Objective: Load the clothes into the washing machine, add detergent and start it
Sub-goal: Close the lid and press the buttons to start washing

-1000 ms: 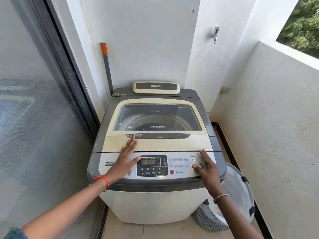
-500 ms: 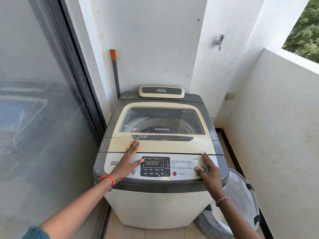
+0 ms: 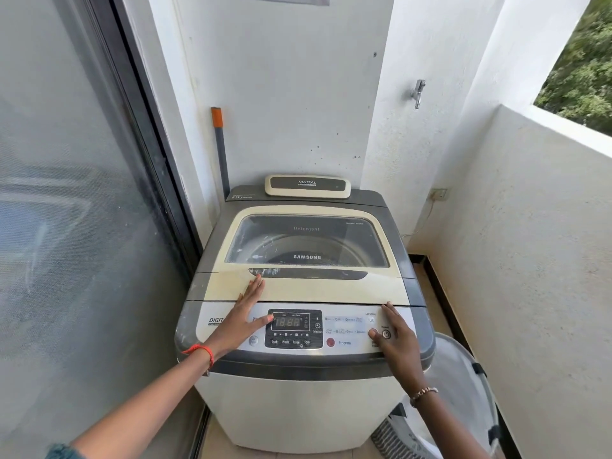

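A top-loading washing machine (image 3: pixel 298 409) stands in a narrow balcony corner with its cream lid (image 3: pixel 308 288) closed. Through the lid's window I see the drum. The control panel (image 3: pixel 294 327) is lit and its display reads 18:88. My left hand (image 3: pixel 243 318) lies flat, fingers apart, across the lid's front and the panel's left side. My right hand (image 3: pixel 394 337) rests open on the panel's right end, thumb beside the power button (image 3: pixel 386 334). No clothes or detergent are visible.
A laundry basket (image 3: pixel 463 385) stands on the floor right of the machine. A glass sliding door (image 3: pixel 73 226) is close on the left, a low balcony wall (image 3: pixel 530 260) on the right. A tap (image 3: pixel 418 92) and a grey pole (image 3: pixel 220 150) are behind.
The view has shifted slightly, so the machine sits lower and further right in frame. Both hands stay on the panel in the same positions.
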Available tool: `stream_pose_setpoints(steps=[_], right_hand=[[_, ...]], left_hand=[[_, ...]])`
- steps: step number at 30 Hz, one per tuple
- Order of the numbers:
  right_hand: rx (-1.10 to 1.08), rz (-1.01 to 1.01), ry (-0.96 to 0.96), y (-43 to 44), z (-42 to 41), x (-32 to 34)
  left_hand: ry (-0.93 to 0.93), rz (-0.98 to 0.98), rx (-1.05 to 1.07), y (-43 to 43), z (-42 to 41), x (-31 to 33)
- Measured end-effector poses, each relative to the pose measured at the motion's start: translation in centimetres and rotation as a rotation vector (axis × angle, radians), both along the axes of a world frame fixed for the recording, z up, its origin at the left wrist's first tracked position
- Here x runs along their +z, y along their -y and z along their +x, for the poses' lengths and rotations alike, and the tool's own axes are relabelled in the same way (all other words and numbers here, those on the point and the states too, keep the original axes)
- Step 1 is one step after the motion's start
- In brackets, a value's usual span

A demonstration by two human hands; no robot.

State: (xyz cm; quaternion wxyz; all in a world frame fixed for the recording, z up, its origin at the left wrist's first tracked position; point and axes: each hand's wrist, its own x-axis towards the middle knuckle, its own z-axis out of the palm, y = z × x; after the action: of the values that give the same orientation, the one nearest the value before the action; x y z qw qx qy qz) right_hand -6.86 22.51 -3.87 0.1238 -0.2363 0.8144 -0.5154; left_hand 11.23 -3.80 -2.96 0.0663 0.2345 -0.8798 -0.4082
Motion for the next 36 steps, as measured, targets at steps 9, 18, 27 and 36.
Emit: stream_pose_setpoints(steps=[9, 18, 27, 36], right_hand=[[-0.004, 0.025, -0.021, 0.2, -0.1, -0.2], [0.007, 0.192, -0.121, 1.3, 1.0, -0.3], [0.169, 0.327, -0.38, 3.6, 0.5, 0.6], [0.239, 0.44, -0.485, 7.2, -2.2, 2.7]], left_hand=[[0.001, -0.005, 0.019, 0.2, 0.0, -0.3], [0.038, -0.022, 0.015, 0.3, 0.0, -0.7], [0.026, -0.157, 0.036, 0.6, -0.6, 0.1], [0.118, -0.358, -0.027, 3.7, -1.4, 1.3]])
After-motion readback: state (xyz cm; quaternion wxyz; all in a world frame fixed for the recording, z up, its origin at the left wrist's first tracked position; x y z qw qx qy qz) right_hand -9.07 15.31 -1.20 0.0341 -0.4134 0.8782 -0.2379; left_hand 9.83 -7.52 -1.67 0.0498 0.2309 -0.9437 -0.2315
